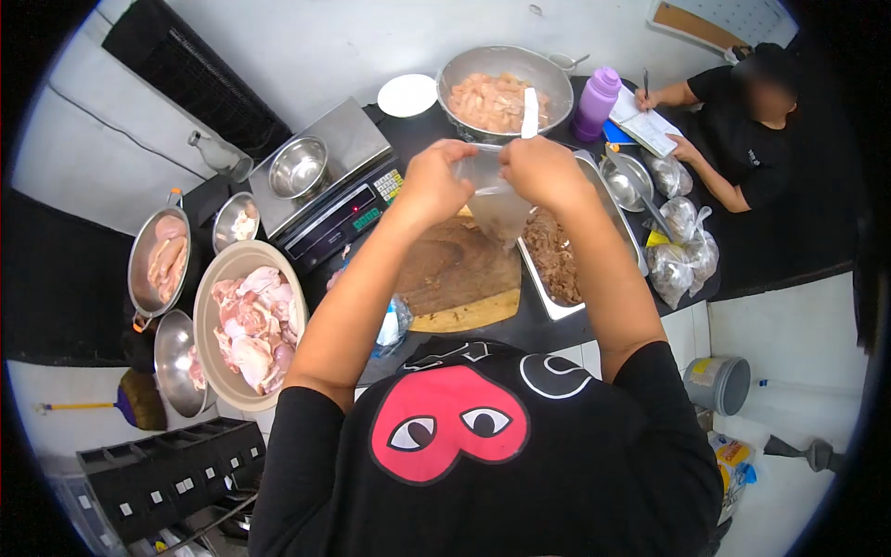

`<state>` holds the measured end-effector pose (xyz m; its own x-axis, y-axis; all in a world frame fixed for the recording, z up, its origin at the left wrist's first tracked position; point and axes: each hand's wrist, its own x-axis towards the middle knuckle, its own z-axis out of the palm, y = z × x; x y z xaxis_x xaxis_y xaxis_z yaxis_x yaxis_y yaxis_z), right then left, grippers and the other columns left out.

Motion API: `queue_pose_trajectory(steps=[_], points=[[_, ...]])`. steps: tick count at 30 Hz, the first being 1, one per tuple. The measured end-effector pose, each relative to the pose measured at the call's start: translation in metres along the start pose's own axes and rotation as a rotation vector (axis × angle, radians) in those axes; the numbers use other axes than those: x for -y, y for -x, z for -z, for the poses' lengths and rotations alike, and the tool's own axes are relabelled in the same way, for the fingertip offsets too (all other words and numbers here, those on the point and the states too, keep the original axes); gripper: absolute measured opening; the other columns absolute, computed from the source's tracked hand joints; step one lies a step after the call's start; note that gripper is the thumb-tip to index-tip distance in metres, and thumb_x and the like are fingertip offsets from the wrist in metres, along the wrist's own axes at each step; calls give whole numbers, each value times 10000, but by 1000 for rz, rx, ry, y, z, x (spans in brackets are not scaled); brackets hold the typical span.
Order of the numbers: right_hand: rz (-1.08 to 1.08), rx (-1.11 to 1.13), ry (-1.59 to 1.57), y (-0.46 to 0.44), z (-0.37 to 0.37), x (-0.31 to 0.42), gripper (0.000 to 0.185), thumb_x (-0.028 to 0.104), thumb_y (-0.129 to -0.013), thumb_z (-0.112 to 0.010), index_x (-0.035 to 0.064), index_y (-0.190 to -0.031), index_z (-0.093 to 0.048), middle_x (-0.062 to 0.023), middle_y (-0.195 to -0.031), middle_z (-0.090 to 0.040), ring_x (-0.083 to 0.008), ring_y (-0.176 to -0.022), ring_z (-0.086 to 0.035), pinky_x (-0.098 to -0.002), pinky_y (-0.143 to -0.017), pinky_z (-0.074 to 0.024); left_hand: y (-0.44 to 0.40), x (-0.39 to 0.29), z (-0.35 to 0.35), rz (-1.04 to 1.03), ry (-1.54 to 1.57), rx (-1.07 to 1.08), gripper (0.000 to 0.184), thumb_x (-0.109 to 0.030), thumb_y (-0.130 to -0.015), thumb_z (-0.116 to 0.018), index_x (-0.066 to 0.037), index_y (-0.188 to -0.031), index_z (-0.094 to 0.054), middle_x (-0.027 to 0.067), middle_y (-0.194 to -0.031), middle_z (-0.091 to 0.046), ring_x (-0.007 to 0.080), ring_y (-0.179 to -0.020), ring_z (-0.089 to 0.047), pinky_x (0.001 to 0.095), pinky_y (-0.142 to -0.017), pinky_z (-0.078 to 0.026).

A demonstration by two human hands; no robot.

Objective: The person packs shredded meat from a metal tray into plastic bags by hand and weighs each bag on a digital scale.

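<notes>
A clear plastic bag (497, 200) hangs by its top edge between my two hands, above the round wooden chopping board (455, 274). My left hand (438, 181) pinches the left side of its mouth. My right hand (543, 174) has closed fingers on the right side. Whether anything lies inside the bag, I cannot tell. To the right of the board, partly covered by my right forearm, is a metal tray (568, 311) with shredded brown meat (551, 260). Beyond my hands stands a large metal bowl (506, 58) of pale raw chicken pieces, with a white handle (530, 113) in front.
On the left are a digital scale (339, 218) with a small steel bowl (298, 168), a beige basin (206, 348) of raw chicken, and a pot (139, 295) of meat. At right are a purple bottle (596, 104), filled bags (682, 255) and a person (756, 139) writing.
</notes>
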<state>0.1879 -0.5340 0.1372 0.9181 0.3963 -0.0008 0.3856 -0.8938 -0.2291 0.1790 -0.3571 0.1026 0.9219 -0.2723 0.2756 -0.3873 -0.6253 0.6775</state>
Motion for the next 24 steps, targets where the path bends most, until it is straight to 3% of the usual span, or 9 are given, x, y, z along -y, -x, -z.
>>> queue_pose_trajectory(steps=[4,5,7,10,12,15,18,21,24], points=[[148,-229,-699,5,-1,-32,238,132,-795,-628,9,-997,-649,-80,-836,-679,-165,-756,-641,-292,-695,-495,11,7,14,-85,-44,-35,446,-9,-634,-588,-20,-1079,-600,134,-1079,-595,265,-951,-595,311,-815,-463],[32,-208,-812,9,1,-45,257,180,-798,-618,79,-1030,-660,-129,-869,-669,-209,-772,-646,-313,-724,-486,18,8,18,-67,-74,-33,452,-10,-635,-589,-21,-1086,-596,133,-1080,-595,258,-939,-595,308,-810,-463],[-98,-266,-646,9,-20,-86,245,147,-794,-599,95,-1024,-666,-141,-873,-667,-210,-772,-647,-304,-723,-486,30,13,21,-4,-91,-12,450,-8,-636,-593,-11,-1086,-588,146,-1085,-589,277,-958,-584,319,-837,-455],[-268,-15,-423,9,-89,-145,251,100,-774,-578,122,-1003,-678,-142,-882,-667,-219,-784,-648,-319,-733,-490,46,31,18,116,-85,13,439,-6,-632,-604,13,-1070,-578,172,-1099,-577,325,-1021,-560,345,-900,-437],[-167,39,-255,14,-145,-165,228,67,-739,-572,131,-922,-692,-134,-865,-667,-236,-797,-644,-339,-736,-490,56,48,15,162,-91,29,449,-5,-629,-606,13,-1077,-576,171,-1103,-574,323,-1024,-559,343,-897,-438],[-124,63,-144,11,-206,-190,223,56,-737,-595,115,-935,-682,-115,-886,-670,-230,-830,-634,-334,-748,-481,67,55,18,237,-84,41,472,2,-623,-605,10,-1094,-572,164,-1099,-577,309,-1020,-564,331,-884,-442],[-225,213,-378,11,-215,-196,192,64,-717,-626,88,-902,-675,-117,-867,-668,-227,-814,-630,-335,-739,-481,76,65,21,270,-38,23,494,13,-620,-598,4,-1113,-570,153,-1095,-579,285,-1013,-571,314,-868,-446],[-233,228,-369,13,-218,-188,176,62,-703,-641,66,-878,-666,-109,-829,-667,-225,-762,-627,-334,-719,-484,83,71,20,311,6,14,508,33,-627,-573,0,-1133,-567,139,-1101,-578,245,-998,-580,289,-848,-447],[-279,25,-439,16,-215,-205,150,82,-721,-636,61,-867,-660,-101,-818,-665,-221,-717,-621,-329,-698,-487,86,78,18,306,27,-3,514,42,-631,-563,-3,-1143,-565,124,-1097,-578,219,-958,-584,274,-823,-449]])
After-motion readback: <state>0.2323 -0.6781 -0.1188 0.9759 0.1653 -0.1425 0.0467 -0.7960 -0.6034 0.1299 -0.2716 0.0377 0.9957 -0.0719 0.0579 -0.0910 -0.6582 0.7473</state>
